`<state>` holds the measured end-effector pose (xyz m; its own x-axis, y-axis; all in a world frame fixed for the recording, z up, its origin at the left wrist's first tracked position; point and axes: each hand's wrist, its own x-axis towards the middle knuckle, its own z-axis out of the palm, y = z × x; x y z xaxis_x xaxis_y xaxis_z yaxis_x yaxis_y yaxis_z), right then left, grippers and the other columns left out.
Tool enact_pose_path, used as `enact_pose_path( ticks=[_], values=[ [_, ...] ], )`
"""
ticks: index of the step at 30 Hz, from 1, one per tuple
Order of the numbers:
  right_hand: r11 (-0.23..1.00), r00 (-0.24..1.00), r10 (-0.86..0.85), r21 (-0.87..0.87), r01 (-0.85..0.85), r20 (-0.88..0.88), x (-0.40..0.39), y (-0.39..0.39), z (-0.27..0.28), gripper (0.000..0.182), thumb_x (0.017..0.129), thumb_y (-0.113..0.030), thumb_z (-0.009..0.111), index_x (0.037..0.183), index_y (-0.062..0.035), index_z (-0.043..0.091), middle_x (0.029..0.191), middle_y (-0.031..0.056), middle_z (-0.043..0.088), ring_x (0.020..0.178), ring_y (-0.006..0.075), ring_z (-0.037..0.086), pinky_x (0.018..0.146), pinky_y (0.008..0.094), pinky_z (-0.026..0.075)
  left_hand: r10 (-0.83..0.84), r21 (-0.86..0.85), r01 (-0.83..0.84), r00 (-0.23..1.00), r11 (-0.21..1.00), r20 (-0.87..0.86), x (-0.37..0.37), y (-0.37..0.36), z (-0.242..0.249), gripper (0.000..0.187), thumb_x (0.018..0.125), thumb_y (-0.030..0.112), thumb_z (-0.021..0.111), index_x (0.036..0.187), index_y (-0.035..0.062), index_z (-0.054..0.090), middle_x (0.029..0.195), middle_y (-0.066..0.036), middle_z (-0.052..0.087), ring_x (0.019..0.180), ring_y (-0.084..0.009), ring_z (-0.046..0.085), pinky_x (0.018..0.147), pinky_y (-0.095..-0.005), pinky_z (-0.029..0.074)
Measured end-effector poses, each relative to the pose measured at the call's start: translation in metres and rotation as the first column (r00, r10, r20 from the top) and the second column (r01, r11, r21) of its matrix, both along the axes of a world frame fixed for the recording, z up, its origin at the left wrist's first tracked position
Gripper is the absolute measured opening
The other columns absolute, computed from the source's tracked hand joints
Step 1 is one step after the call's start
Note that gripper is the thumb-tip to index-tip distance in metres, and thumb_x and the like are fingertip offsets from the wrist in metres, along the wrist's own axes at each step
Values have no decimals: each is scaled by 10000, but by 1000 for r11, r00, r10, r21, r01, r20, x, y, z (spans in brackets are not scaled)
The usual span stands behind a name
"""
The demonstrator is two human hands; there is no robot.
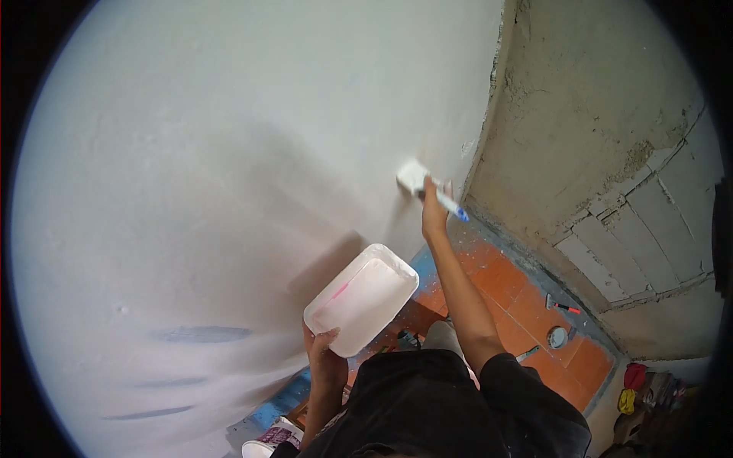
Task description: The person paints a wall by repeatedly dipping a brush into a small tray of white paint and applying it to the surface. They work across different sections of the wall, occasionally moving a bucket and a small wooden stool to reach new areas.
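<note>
In my right hand (434, 210) is a paintbrush (456, 208) with a white handle and blue tip. Its white-coated bristles are at the white wall (229, 91), close to the wall's right edge. My left hand (326, 359) grips the lower left rim of a shallow white tray (378, 294), thumb over the edge. White paint coats the tray inside, with a pink streak along one side. The tray is tilted in front of my body, near the wall, and its shadow falls on the wall beside it.
A rough, unpainted wall (580, 114) meets the white one at right. On the orange tiled floor (527, 305) lie a red-handled scraper (563, 305), a round tin (558, 337) and a green-handled tool (527, 353). A paint bucket (273, 438) stands lower left; red and yellow cloths (631, 388) lie lower right.
</note>
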<state>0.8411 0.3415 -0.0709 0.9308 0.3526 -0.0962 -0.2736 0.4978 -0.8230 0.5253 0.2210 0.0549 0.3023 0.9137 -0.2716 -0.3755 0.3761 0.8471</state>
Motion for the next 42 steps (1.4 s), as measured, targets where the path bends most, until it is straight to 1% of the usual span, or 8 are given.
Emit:
enact_pose_path(
  ticks=[4, 8, 12, 21, 23, 26, 31, 42],
  values=[
    [889, 959, 250, -423, -173, 134, 15, -25, -25, 667, 928, -239, 670, 1424, 92, 373, 1063, 151, 660, 917, 177, 656, 794, 310, 544, 23, -17, -22, 1000, 1000, 12, 0, -3, 2, 703, 722, 146, 661, 1377, 50, 422, 1293, -143, 546, 1237, -293, 544, 1068, -427, 431],
    [954, 882, 49, -284, 99, 469, 23, 4, 91, 346, 922, -246, 693, 1053, 34, 538, 907, 101, 657, 813, 131, 633, 696, 284, 551, 26, -8, -25, 1000, 1000, 13, -3, -3, 1, 706, 726, 155, 662, 1380, 50, 420, 1292, -142, 548, 1236, -292, 547, 1065, -425, 434],
    [995, 888, 91, -6, -99, 451, 15, -12, 189, 300, 945, -240, 689, 1040, 0, 537, 986, 108, 640, 852, 136, 630, 770, 306, 568, 32, -25, -31, 999, 999, 23, -2, -7, 3, 713, 727, 160, 663, 1386, 49, 416, 1303, -146, 544, 1246, -294, 544, 1069, -429, 432],
    [985, 979, 146, -109, -131, 143, -4, -19, 14, 403, 955, -225, 665, 1218, 11, 471, 1092, 129, 625, 957, 174, 638, 764, 313, 577, 65, -19, -65, 997, 998, 43, -3, -11, 8, 718, 728, 156, 661, 1390, 35, 413, 1314, -154, 542, 1251, -298, 544, 1077, -431, 429],
    [921, 947, 249, -351, -168, 202, 6, -31, 36, 540, 943, -212, 658, 1349, 41, 407, 1113, 153, 620, 969, 181, 631, 778, 324, 569, 68, -19, -67, 997, 998, 42, -3, -11, 7, 719, 727, 154, 661, 1391, 34, 413, 1315, -155, 542, 1250, -298, 544, 1076, -431, 430],
    [988, 900, 32, -147, 36, 435, 0, -12, 101, 277, 930, -194, 649, 1014, 9, 481, 940, 105, 632, 855, 154, 640, 689, 291, 554, 66, -12, -66, 997, 998, 49, -3, -11, 7, 719, 726, 151, 660, 1391, 32, 415, 1315, -156, 543, 1248, -297, 546, 1074, -429, 432],
    [993, 882, 108, 0, -122, 459, -14, -24, 227, 241, 949, -178, 642, 979, 17, 504, 898, 137, 647, 781, 148, 659, 715, 291, 594, 57, -20, -56, 995, 998, 78, -6, -11, 7, 711, 727, 148, 658, 1387, 29, 423, 1312, -152, 547, 1245, -296, 549, 1071, -427, 435],
    [966, 948, 162, -240, -96, 274, -44, -32, 63, 207, 958, -168, 624, 934, -18, 483, 830, 65, 587, 726, 106, 560, 631, 286, 509, 84, -8, -84, 996, 996, 41, -9, -11, 8, 731, 708, 153, 669, 1387, 42, 422, 1302, -144, 549, 1248, -294, 543, 1075, -425, 426]
  ],
)
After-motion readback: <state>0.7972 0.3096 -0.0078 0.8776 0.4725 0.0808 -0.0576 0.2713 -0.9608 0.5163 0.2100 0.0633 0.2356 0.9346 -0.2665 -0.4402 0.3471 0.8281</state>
